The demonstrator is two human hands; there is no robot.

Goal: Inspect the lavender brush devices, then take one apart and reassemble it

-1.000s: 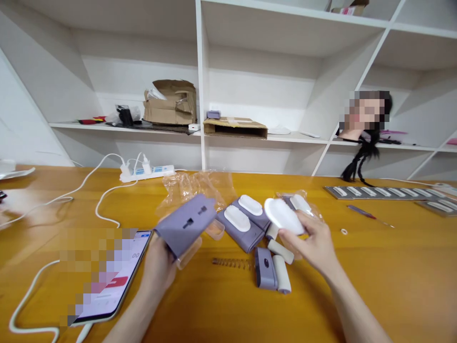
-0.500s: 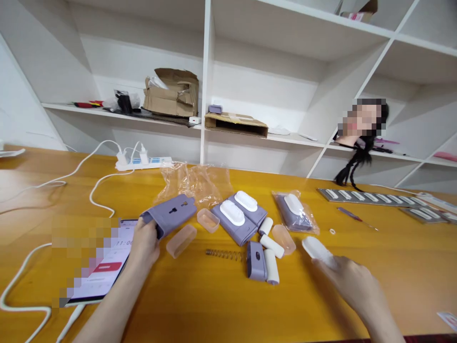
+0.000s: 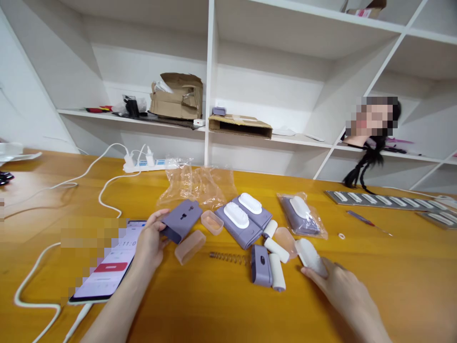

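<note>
My left hand [image 3: 153,238] grips a purple plastic housing [image 3: 183,219] with small cut-outs in its face. In my right hand [image 3: 342,283] is a white oval brush-like piece [image 3: 310,256], held near the table top. Between the hands lie two purple units with white oval tops [image 3: 236,215], a copper-coloured spring [image 3: 228,258], a short purple block with a dark slot [image 3: 261,265] and white cylinders [image 3: 277,271]. Translucent pinkish caps [image 3: 190,247] rest beside the housing, and another translucent cap [image 3: 285,242] is close to the white piece.
A bagged purple unit [image 3: 303,214] lies to the right, near a screwdriver [image 3: 367,223] and a white ring [image 3: 342,236]. Crumpled clear plastic [image 3: 196,183] is behind. At left are a phone [image 3: 110,267], cables and a power strip [image 3: 153,165]. Grey metal strips [image 3: 383,201] lie far right.
My right hand has moved the white oval piece left, closer to the parts. My left hand has shifted right and turned the purple housing, so more of my fingers show.
</note>
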